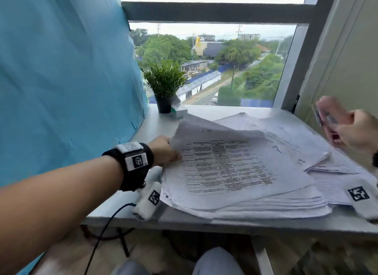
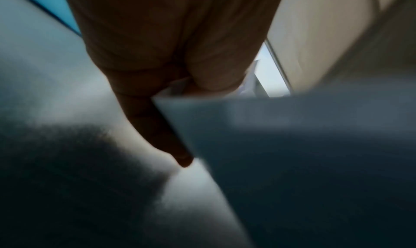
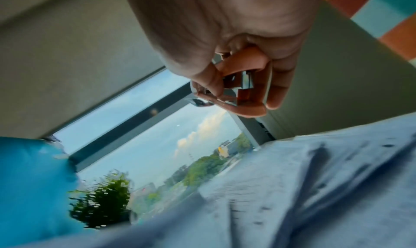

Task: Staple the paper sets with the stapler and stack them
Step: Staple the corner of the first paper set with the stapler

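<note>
The left hand pinched the top paper set at its nine-o'clock edge. The right hand, fingers curled, gripped the pink stapler at three o'clock.

Three views, one window desk

The head camera looked forward and down across the desk toward the window. Each wrist camera sat close behind its hand, low over the papers; the right one shared the window and potted plant.

A thick pile of white printed papers lies on the desk, its top sheets lifted and curling at the left edge. More sheets spread behind. The pink stapler is held in the air at the right.
</note>
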